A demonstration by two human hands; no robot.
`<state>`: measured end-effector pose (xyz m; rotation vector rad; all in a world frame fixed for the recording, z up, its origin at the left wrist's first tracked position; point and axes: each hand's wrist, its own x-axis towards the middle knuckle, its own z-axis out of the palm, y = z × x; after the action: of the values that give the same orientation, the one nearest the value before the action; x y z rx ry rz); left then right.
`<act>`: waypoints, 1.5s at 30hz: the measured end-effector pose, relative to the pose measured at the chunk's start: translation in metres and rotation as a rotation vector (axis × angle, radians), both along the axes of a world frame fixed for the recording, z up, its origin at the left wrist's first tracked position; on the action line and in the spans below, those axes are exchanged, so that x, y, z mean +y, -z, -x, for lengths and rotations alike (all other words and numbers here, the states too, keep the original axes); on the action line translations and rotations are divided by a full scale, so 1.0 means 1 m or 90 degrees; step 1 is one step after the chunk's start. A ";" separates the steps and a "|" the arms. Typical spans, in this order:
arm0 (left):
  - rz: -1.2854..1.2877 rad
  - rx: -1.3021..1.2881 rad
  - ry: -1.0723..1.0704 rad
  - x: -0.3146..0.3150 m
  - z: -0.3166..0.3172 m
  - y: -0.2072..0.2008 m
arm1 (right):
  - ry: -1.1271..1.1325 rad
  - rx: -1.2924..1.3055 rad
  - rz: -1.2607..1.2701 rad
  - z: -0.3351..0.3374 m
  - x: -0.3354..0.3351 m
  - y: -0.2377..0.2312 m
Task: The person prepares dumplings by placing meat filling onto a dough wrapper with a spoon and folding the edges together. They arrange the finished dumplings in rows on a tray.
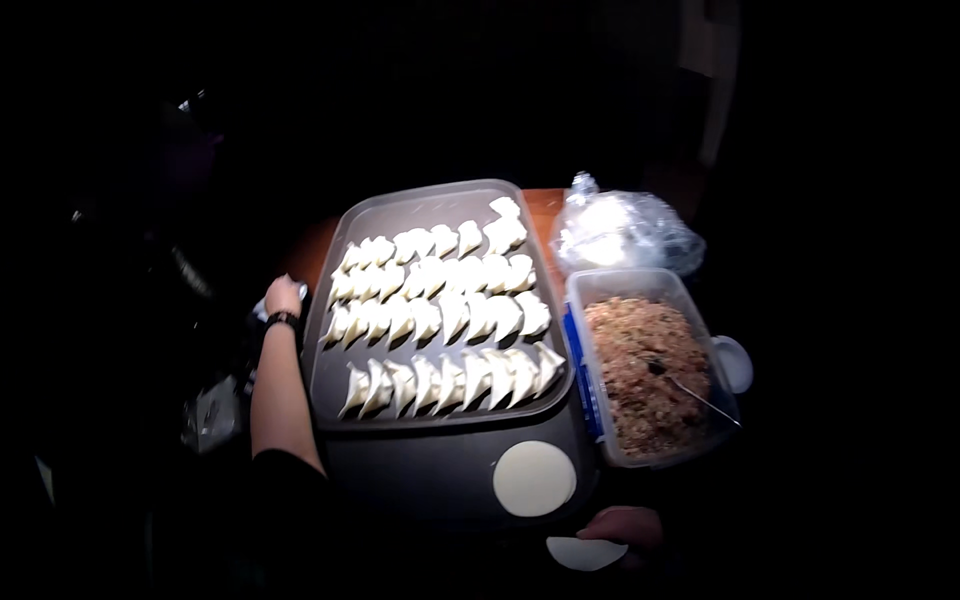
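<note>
My left hand (285, 295), with a dark band at its wrist, is closed beside the left edge of a grey tray (420, 424). Something whitish shows around its fingers, too small to make out. On the tray stand rows of folded dumplings (452, 380). At the lower right, my right hand (632, 525) pinches a round, pale dumpling wrapper (587, 554) by its edge. Just beyond that hand, a stack of round wrappers (535, 479) lies on a dark surface in front of the tray. A clear container (668, 279) of minced filling (640, 345) sits to the right.
A thin-handled utensil (705, 402) is stuck in the filling. Behind the container lies a shiny clear plastic bag (640, 235) with white contents. A round white object (733, 364) adjoins the container's right side. Brown tabletop (543, 208) shows behind the tray; darkness hides the surroundings.
</note>
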<state>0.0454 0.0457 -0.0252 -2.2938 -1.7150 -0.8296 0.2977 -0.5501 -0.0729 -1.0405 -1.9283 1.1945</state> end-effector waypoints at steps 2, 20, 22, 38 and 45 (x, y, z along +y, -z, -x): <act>0.054 0.023 0.014 0.003 -0.002 0.006 | 0.100 -0.025 -0.047 0.004 -0.015 -0.019; 0.501 -0.567 0.791 -0.404 -0.014 -0.104 | 0.630 0.211 -0.015 0.055 -0.048 -0.090; 0.743 -0.653 0.800 -0.462 -0.028 -0.071 | 0.611 0.247 -0.053 0.052 -0.051 -0.087; 1.191 -1.006 0.557 -0.576 -0.079 -0.003 | 0.951 -0.246 -0.324 -0.038 -0.085 -0.097; 1.157 -0.932 0.510 -0.571 -0.087 -0.004 | 0.804 -0.202 -0.451 -0.075 -0.027 -0.111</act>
<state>0.1323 -0.5253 -0.0209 -4.3846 -2.5587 -1.9573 0.3723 -0.5773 0.0379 -1.6236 -1.2132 -0.3384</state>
